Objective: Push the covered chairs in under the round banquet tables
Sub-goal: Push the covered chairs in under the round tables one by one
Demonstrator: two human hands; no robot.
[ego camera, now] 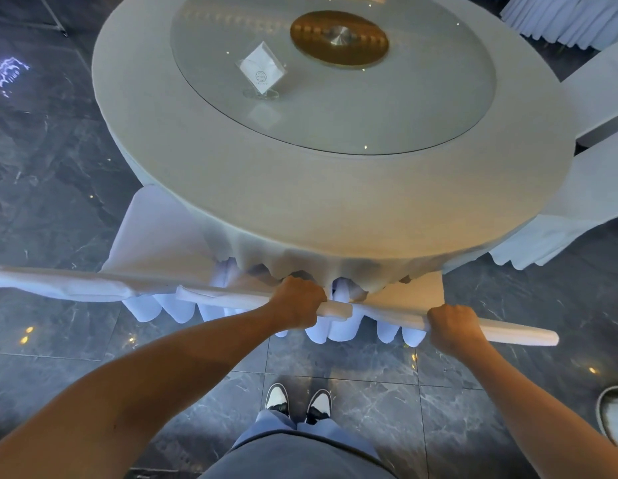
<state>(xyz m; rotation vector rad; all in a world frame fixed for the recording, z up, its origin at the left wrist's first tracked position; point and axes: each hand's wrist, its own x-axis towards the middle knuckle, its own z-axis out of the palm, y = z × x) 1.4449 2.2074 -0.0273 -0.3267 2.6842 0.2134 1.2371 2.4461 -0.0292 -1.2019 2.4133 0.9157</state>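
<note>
A round banquet table with a white cloth fills the middle of the head view. Two white covered chairs stand side by side at its near edge, their seats partly beneath the hanging cloth. My left hand grips the top of the middle chair's backrest. My right hand holds the top of the right chair's backrest. A third covered chair stands to the left, its seat mostly outside the table's edge.
On the table lie a glass turntable with a gold centre and a clear card stand. More covered chairs sit at the right side, and another skirted table is beyond. The floor is dark marble. My shoes are just behind the chairs.
</note>
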